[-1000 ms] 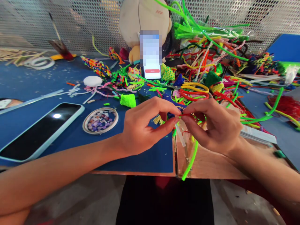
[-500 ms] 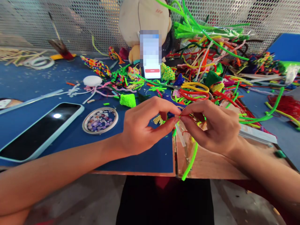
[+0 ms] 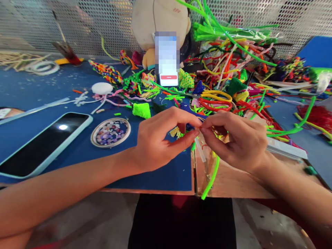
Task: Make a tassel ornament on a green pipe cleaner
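My left hand and my right hand meet fingertip to fingertip above the table's front part. Each is pinched, thumb against index finger, around something too small to make out; a thin reddish bit shows between the tips. Below them a bright green pipe cleaner hangs over the front edge, beside a clear plastic strip. A gold tassel lies behind my left fingers. Left of my left hand is a round lid of beads. A neon green fuzzy piece lies behind it.
A dark-screened phone lies at left, near a white oval case. A lit phone leans on a plush toy. Yellow-and-red-handled scissors and a heap of pipe cleaners are behind my right hand.
Both hands stay nearly in place, with their fingertips shifted very slightly to the right. Nothing else has visibly moved.
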Demonstrator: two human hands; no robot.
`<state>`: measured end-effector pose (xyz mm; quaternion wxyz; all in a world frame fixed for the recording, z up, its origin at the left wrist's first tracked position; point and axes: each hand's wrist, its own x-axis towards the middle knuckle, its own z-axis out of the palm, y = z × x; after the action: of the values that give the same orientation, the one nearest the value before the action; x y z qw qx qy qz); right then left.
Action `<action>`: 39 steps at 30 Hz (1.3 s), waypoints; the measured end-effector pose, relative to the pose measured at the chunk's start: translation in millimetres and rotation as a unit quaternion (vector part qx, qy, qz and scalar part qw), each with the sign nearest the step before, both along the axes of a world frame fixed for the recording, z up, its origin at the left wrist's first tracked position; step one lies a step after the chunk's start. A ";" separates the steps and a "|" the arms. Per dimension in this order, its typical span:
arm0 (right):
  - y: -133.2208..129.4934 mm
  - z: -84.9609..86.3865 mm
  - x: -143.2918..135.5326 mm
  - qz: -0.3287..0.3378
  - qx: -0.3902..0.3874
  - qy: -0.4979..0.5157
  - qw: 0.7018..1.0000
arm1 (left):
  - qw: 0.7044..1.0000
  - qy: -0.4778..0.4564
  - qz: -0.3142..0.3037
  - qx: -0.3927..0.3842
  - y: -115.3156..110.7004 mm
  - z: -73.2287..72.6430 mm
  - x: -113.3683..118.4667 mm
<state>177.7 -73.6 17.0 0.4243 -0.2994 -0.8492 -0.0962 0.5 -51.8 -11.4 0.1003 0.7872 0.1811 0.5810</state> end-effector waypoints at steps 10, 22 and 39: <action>1.3 0.2 0.5 0.018 0.001 -0.009 1.000 | 0.999 0.027 0.044 -0.015 -2.8 0.9 -0.1; 1.8 2.1 0.1 -0.002 0.023 -0.008 1.000 | 0.999 0.012 0.047 -0.025 -1.2 1.6 0.2; 2.6 2.9 0.7 0.010 0.035 -0.017 0.999 | 0.997 0.041 0.062 -0.024 -6.0 11.3 -0.2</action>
<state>178.3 -71.0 20.0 0.4213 -0.2738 -0.8553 -0.1265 0.3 -57.8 -0.1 0.0759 0.7948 0.2474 0.5490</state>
